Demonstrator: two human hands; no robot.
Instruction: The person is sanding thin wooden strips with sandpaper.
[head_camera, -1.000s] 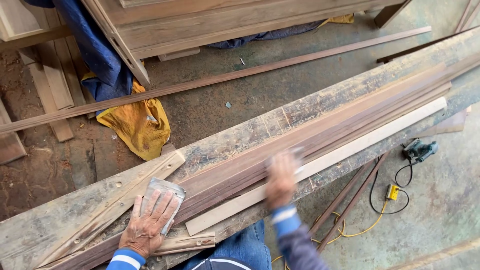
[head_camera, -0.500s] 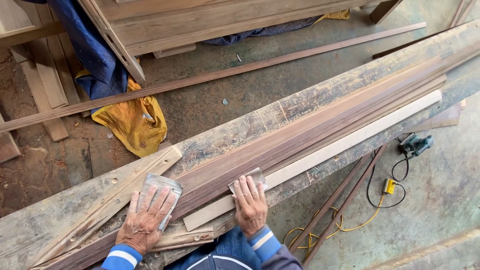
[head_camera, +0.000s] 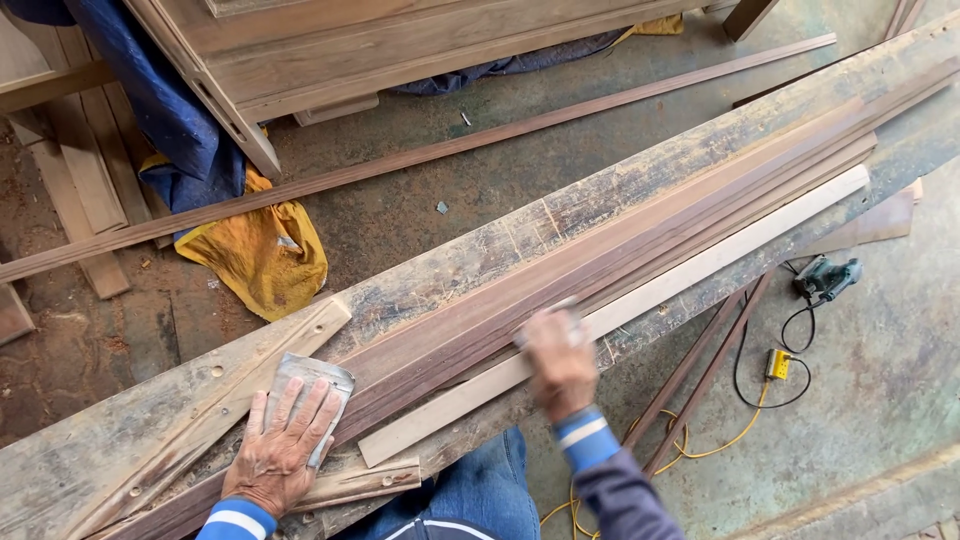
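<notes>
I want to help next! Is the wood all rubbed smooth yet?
Not yet. The right hand is blurred mid-rub on the dark strips. The left hand presses sandpaper flat near their end. The pale strip looks clean, but which strips are finished can't be told.
</notes>
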